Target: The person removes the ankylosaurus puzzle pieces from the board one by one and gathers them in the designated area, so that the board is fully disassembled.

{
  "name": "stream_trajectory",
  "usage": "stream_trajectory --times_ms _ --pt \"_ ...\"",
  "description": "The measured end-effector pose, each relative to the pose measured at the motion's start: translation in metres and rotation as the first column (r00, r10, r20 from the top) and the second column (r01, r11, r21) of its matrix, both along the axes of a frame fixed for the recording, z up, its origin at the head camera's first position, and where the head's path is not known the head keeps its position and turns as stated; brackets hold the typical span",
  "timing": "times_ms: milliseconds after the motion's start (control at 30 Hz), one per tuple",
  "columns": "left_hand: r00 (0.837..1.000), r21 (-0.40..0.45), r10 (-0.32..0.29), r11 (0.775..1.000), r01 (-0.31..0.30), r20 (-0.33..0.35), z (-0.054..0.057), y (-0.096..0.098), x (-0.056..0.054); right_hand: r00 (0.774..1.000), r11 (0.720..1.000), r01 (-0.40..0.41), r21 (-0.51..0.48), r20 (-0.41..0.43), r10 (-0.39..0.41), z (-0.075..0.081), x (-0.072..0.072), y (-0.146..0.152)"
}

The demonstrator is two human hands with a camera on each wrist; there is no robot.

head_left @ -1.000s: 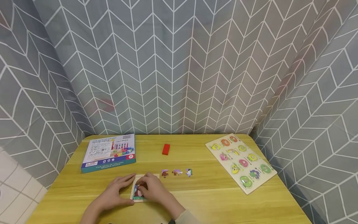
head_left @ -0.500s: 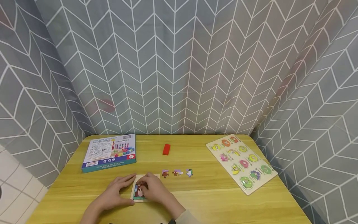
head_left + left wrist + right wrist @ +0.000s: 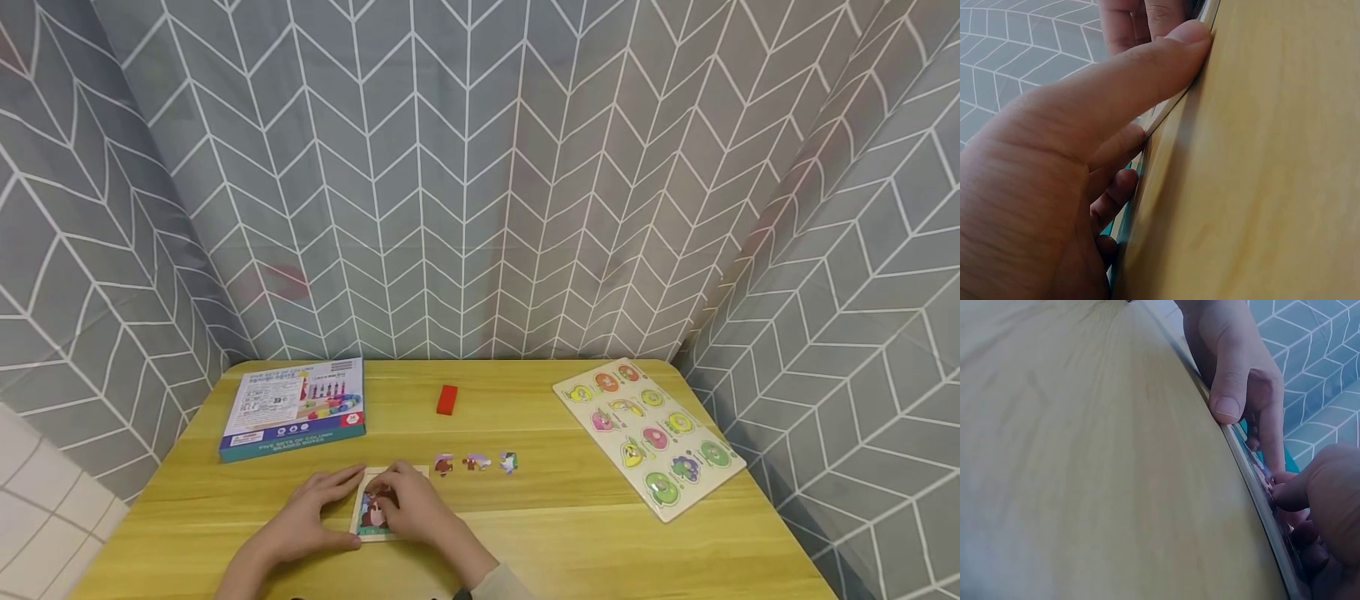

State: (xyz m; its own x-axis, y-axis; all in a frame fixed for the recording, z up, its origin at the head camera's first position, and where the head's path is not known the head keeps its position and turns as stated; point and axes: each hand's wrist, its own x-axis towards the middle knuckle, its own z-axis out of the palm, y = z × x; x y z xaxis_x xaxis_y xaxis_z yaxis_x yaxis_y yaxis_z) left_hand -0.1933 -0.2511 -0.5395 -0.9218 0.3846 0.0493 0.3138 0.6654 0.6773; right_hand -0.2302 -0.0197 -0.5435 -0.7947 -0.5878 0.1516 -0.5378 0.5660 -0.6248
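Head view: on a yellow wood-grain table, a left hand holds a square, pale-wood-framed jigsaw puzzle; firm bracing should steady the fitting. Left wrist view: its thumb meets the puzzle's near edge. Right wrist view: the puzzle lies under the bent fingers of the right hand; whether they pinch anything is hidden.

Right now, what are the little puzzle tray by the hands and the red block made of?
The puzzle tray looks like pale, unpainted wood, judging by its plain tan colour. The red block looks smooth and evenly coloured: maybe painted wood or plastic; I can't tell which.
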Motion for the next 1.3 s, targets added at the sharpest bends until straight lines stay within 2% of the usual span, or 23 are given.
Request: stream_trajectory --times_ms 367,633,867,1300 --pt "0.999 0.011 0.016 1.000 -0.017 0.029 -0.002 0.000 -0.001 1.000 0.999 -0.028 -0.023 0.007 0.028 0.001 0.000 0.002" --pt "1.000 0.006 0.007 1.000 -0.008 0.013 -0.003 0.000 -0.001 0.998 0.998 -0.056 -0.037 -0.003 0.056 -0.002 -0.002 0.005" --pt "0.999 -0.002 0.019 1.000 -0.019 0.028 -0.003 0.000 -0.001 0.997 0.995 -0.083 -0.049 0.009 0.083 -0.001 -0.002 0.008" --pt "0.999 -0.008 0.023 1.000 -0.022 0.022 -0.002 0.001 0.000 0.994 0.995 -0.103 0.014 -0.021 0.103 0.003 -0.002 0.010"
